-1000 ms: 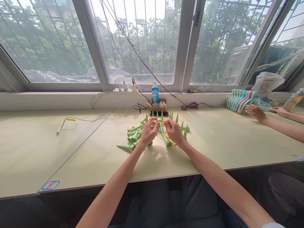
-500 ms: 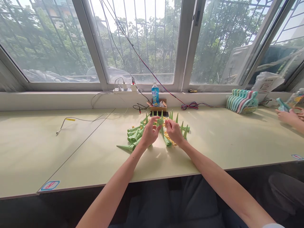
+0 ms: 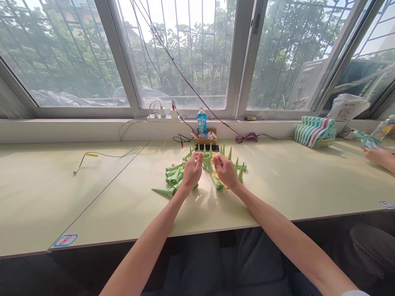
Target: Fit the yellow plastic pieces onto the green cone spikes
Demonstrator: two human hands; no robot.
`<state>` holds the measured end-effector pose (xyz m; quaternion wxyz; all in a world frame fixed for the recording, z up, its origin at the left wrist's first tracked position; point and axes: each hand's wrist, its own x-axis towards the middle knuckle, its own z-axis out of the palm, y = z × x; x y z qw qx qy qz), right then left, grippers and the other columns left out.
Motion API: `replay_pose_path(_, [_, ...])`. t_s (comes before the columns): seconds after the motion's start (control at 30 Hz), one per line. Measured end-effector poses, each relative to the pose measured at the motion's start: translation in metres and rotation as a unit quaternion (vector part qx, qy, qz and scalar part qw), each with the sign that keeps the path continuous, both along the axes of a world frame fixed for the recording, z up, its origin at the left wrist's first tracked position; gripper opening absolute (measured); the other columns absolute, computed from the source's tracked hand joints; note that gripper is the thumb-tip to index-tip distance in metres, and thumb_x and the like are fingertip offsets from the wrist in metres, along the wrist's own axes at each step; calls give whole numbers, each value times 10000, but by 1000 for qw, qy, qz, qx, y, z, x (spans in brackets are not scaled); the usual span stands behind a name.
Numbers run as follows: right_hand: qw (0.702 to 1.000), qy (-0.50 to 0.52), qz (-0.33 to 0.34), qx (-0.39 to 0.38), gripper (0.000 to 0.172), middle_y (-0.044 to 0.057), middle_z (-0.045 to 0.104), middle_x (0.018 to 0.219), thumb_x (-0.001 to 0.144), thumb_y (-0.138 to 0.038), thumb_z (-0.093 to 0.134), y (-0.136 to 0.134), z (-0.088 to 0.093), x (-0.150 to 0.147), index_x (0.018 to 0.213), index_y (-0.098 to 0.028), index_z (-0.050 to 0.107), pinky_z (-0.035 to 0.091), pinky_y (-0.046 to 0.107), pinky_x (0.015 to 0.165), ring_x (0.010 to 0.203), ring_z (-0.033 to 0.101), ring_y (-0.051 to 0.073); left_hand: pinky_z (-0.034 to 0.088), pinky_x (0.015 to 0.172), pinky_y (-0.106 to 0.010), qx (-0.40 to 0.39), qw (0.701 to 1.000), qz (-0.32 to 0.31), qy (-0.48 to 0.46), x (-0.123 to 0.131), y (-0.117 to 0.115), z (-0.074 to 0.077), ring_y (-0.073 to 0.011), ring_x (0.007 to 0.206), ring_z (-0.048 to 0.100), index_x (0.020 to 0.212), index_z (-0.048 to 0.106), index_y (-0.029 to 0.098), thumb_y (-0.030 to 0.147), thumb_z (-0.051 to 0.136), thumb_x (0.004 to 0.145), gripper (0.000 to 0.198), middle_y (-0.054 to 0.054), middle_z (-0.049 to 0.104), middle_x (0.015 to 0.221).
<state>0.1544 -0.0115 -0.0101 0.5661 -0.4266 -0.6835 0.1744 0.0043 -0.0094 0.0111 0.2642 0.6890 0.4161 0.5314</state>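
A heap of green plastic cone spikes (image 3: 174,176) lies in the middle of the pale table (image 3: 123,201), with some spikes standing upright behind and small yellow parts (image 3: 219,177) among them. My left hand (image 3: 191,170) pinches one green spike (image 3: 206,161) by its wide open end, held just above the heap. My right hand (image 3: 225,169) is right next to it, fingers curled in a pinch towards the same spike; what it holds is too small to make out.
A blue-labelled bottle (image 3: 201,122) stands by a small cardboard box (image 3: 206,137) and a dark phone (image 3: 206,147) behind the heap. Cables (image 3: 123,154) trail across the left. Pastel hangers (image 3: 314,131) stand at the right, near another person's hand (image 3: 378,155) holding a teal item.
My left hand has turned the green spike so its open end faces me and lifted it slightly. The other person's hands withdrew to the right edge with a teal item.
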Motion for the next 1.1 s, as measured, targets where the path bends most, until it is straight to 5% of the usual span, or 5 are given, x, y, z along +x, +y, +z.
replay_pose_path(0.1, [1000, 2, 11, 2, 325, -25, 479, 620, 964, -455, 398, -1, 1, 0, 763, -210, 467, 347, 244, 517, 503, 423, 108, 339, 411, -211, -42, 999, -16, -29, -1, 1, 0, -91, 405, 446, 671, 498, 183, 642, 352, 919, 541, 2, 520, 516])
replay_pose_path(0.23, [1000, -6, 26, 9, 301, -6, 532, 683, 962, -434, 411, -3, 1, 0, 791, -204, 502, 377, 241, 544, 544, 465, 111, 285, 363, -217, -108, 990, -55, -70, 0, -1, 2, -83, 339, 389, 610, 459, 188, 660, 340, 911, 573, 6, 491, 445])
replay_pose_path(0.57, [999, -9, 41, 7, 271, 7, 577, 727, 952, -422, 432, -1, 0, 1, 829, -203, 533, 390, 241, 546, 551, 475, 110, 316, 334, -205, -158, 973, -121, -117, 0, -6, 8, -93, 400, 475, 865, 515, 176, 539, 426, 917, 378, -33, 628, 656])
replay_pose_path(1.1, [1000, -18, 16, -6, 330, -38, 438, 568, 955, -440, 413, -1, 1, 1, 716, -213, 442, 325, 246, 519, 497, 404, 112, 341, 348, -181, -139, 980, -123, -75, -2, -6, 8, -96, 426, 507, 1066, 572, 197, 395, 502, 877, 282, 24, 525, 605])
